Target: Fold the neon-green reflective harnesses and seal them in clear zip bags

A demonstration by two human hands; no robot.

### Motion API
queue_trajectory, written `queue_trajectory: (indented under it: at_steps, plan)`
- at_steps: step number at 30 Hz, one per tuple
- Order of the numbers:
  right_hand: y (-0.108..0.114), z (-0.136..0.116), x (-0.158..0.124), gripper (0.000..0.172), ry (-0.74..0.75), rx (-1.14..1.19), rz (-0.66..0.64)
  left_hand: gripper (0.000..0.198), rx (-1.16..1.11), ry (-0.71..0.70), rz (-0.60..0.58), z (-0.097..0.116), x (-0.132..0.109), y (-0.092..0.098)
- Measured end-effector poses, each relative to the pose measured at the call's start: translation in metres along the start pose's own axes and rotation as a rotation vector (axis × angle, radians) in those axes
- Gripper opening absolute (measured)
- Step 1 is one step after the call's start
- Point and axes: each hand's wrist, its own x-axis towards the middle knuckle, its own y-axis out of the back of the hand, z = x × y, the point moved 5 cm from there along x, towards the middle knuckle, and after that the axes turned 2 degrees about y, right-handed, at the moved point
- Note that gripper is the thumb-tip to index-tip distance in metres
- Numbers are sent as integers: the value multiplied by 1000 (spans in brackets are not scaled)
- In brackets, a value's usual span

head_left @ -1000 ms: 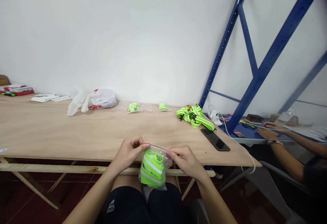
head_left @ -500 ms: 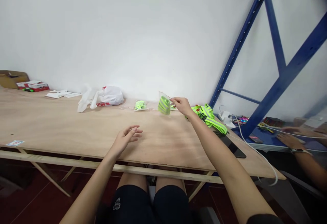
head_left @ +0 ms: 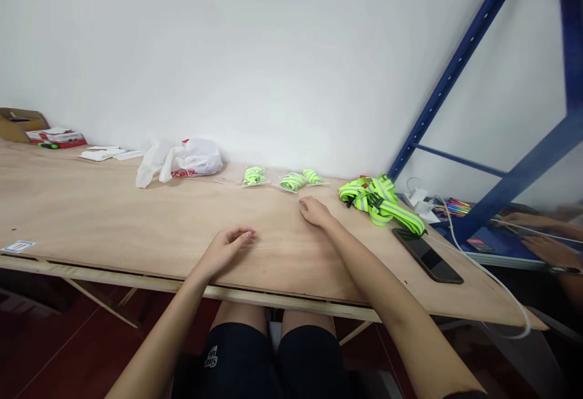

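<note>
My right hand (head_left: 314, 212) is low over the wooden table, its fingers loosely bent and nothing visible in them. Just beyond it lies a clear bag with a rolled fluorescent yellow-green reflective strap (head_left: 292, 182), apart from the fingers. A second bagged strap (head_left: 312, 177) touches or overlaps that one on its right, and a third bagged strap (head_left: 254, 175) sits to the left. My left hand (head_left: 231, 247) rests near the table's front edge, palm turned inward, fingers relaxed and holding nothing. To the right is a loose heap of reflective straps (head_left: 380, 201) with black buckles.
A white plastic bag (head_left: 198, 157) with red print stands against the wall, near white papers (head_left: 107, 153) and a cardboard box (head_left: 20, 124). At right are a phone (head_left: 428, 256), a white cable (head_left: 489, 271), a blue rack (head_left: 460, 65) and another person's hand (head_left: 549, 247).
My right hand has let go of the bagged strap, which now lies by the wall with the others, and has drawn back toward me. My left hand's fingers have come closer together. The view has shifted slightly.
</note>
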Motion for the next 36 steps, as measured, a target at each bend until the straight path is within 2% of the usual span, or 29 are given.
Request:
queue_trajectory:
  at_steps: [8, 12, 16, 20, 25, 28, 32, 34, 36]
  plan:
    - [-13, -49, 53, 30, 165, -118, 4, 37, 158, -1, -7, 18, -4, -3]
    - [-14, -43, 75, 35, 27, -148, 66, 36, 201, -5, 1, 14, -2, 0]
    - [-4, -14, 76, 37, -101, -157, 106, 41, 238, 11, -10, 5, 0, 3]
    - [35, 31, 56, 28, -166, -174, 204, 46, 258, 21, -16, 3, 0, 3]
    - [102, 117, 3, 29, -399, -221, 361, 47, 250, 17, 4, 9, 1, 2]
    - [117, 160, -41, 35, -548, -217, 385, 46, 242, 8, 4, 12, 0, 1]
    - [116, 185, -80, 31, -605, -152, 360, 45, 252, -9, -10, 14, -3, -1]
    - [122, 188, -84, 28, -596, -121, 339, 47, 256, -16, -17, 15, -4, -1]
    - [139, 187, -80, 31, -573, -104, 319, 48, 262, -15, -22, 15, -5, -1]
